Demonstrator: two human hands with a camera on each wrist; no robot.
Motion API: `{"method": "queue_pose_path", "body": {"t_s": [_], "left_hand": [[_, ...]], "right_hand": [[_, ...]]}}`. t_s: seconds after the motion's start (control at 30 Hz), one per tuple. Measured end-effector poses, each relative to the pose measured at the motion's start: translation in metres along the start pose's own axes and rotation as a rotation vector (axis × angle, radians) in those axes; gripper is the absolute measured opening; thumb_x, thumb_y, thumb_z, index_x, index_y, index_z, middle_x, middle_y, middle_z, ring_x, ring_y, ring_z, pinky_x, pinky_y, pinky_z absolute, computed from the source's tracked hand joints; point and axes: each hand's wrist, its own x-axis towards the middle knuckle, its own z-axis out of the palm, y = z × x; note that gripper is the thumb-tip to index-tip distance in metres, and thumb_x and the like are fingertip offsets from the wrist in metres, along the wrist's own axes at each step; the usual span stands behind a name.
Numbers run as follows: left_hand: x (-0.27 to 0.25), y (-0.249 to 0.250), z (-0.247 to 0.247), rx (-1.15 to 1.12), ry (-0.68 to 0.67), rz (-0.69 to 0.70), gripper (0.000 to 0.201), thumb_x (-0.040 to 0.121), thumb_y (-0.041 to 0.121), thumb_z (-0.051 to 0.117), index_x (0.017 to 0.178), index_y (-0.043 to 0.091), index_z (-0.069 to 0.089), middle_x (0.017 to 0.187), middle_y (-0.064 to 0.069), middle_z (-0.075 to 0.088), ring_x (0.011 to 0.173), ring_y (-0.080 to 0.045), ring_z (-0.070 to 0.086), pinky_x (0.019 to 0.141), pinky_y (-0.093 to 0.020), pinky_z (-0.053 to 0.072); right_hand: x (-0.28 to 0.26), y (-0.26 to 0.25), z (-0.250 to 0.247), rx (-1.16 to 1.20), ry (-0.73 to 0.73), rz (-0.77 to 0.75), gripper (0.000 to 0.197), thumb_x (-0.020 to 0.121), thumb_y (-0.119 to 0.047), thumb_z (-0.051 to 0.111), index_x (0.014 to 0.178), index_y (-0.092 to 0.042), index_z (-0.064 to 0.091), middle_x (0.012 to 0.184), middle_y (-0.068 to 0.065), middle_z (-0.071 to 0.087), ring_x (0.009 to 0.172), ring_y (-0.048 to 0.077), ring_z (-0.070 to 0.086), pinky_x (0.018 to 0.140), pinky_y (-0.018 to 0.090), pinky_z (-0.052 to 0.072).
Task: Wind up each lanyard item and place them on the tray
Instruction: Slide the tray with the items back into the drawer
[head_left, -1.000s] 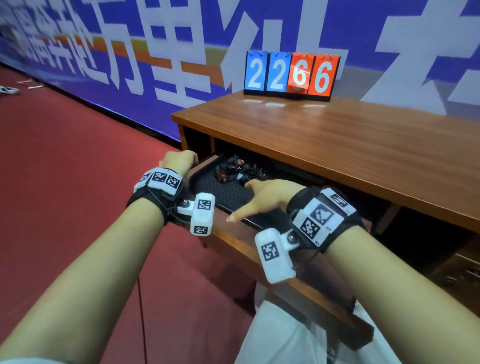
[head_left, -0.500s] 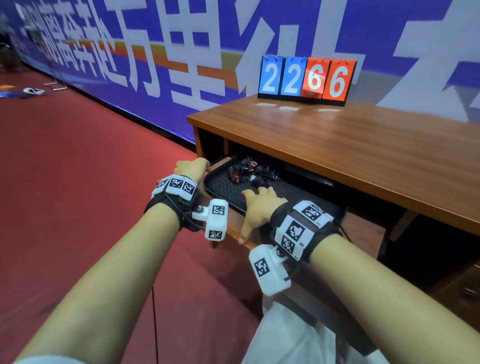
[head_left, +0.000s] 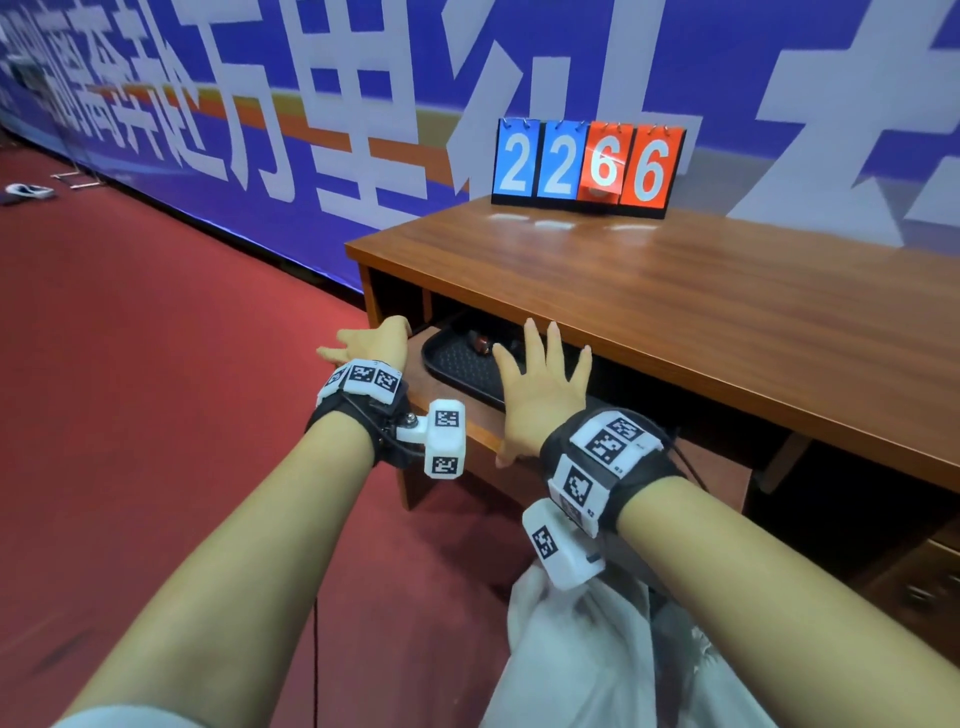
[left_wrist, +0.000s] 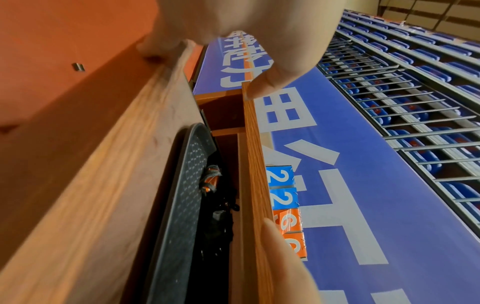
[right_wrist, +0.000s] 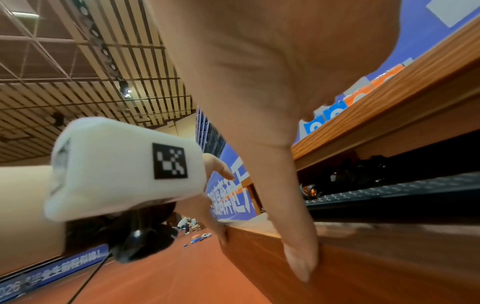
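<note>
A black tray (head_left: 451, 364) lies on a pull-out wooden shelf (head_left: 470, 441) under the desk top, mostly tucked beneath it. Wound lanyard items (head_left: 480, 340), dark with orange parts, sit at the tray's far side, half hidden by the desk; the left wrist view shows them (left_wrist: 210, 181) on the tray (left_wrist: 185, 185). My right hand (head_left: 540, 374) is flat over the shelf's front edge with fingers straight and the thumb (right_wrist: 298, 259) down its front face. My left hand (head_left: 370, 339) rests at the shelf's left corner, its thumb (left_wrist: 262, 88) touching the desk top's edge. Neither hand holds anything.
A brown wooden desk (head_left: 675, 301) carries a flip scoreboard (head_left: 587, 166) reading 2266 at its back. A blue banner wall (head_left: 311, 130) runs behind. Red floor (head_left: 156, 389) spreads to the left. White cloth (head_left: 597, 654) hangs below my right wrist. A dark leg space opens under the desk's right side.
The shelf with the tray has slid in under the desk. My right hand went from curled on the front edge to flat with straight fingers. My left hand moved in with the shelf's corner.
</note>
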Motion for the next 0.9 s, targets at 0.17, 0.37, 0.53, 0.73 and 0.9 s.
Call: {"method": "queue_pose_path", "body": {"t_s": [0.17, 0.37, 0.53, 0.73, 0.9], "left_hand": [[0.055, -0.010, 0.057, -0.169, 0.019, -0.089, 0.110, 0.036, 0.040, 0.063, 0.139, 0.019, 0.029, 0.136, -0.021, 0.046, 0.118, -0.046, 0.051, 0.095, -0.059, 0.044], [-0.001, 0.017, 0.065, -0.245, -0.036, -0.128, 0.086, 0.086, 0.024, 0.065, 0.154, 0.014, 0.013, 0.151, -0.022, 0.033, 0.131, -0.044, 0.043, 0.102, -0.057, 0.043], [0.005, 0.014, 0.089, -0.337, -0.097, -0.156, 0.067, 0.094, 0.029, 0.056, 0.149, 0.012, 0.021, 0.146, -0.021, 0.038, 0.129, -0.044, 0.043, 0.104, -0.055, 0.041], [0.002, 0.004, 0.113, -0.552, -0.244, -0.268, 0.066, 0.099, 0.046, 0.046, 0.154, 0.021, 0.019, 0.156, -0.011, 0.024, 0.139, -0.044, 0.029, 0.104, -0.064, 0.041], [0.001, 0.002, 0.129, -0.636, -0.312, -0.260, 0.066, 0.100, 0.053, 0.041, 0.157, 0.027, 0.019, 0.162, -0.008, 0.018, 0.145, -0.042, 0.023, 0.106, -0.064, 0.039]], "right_hand": [[0.015, 0.025, 0.001, 0.073, 0.001, 0.108, 0.143, 0.058, -0.054, 0.087, 0.154, -0.027, -0.014, 0.158, 0.017, -0.029, 0.145, 0.038, -0.027, 0.112, 0.069, -0.006], [0.029, 0.036, 0.009, 0.091, 0.138, 0.144, 0.135, 0.064, -0.044, 0.087, 0.155, -0.023, -0.010, 0.162, 0.014, -0.005, 0.150, 0.033, -0.007, 0.113, 0.066, -0.003], [0.037, 0.041, 0.019, 0.057, 0.377, 0.150, 0.108, 0.071, -0.021, 0.079, 0.154, -0.011, 0.010, 0.150, 0.010, 0.028, 0.139, 0.031, 0.026, 0.115, 0.051, 0.018], [0.042, 0.059, 0.026, -0.028, 0.563, 0.071, 0.084, 0.062, -0.003, 0.069, 0.140, -0.015, 0.040, 0.125, 0.009, 0.046, 0.110, 0.031, 0.046, 0.095, 0.041, 0.036], [0.048, 0.067, 0.032, -0.059, 0.647, 0.059, 0.085, 0.050, -0.002, 0.048, 0.134, -0.017, 0.049, 0.112, 0.008, 0.051, 0.098, 0.029, 0.048, 0.087, 0.039, 0.038]]}}
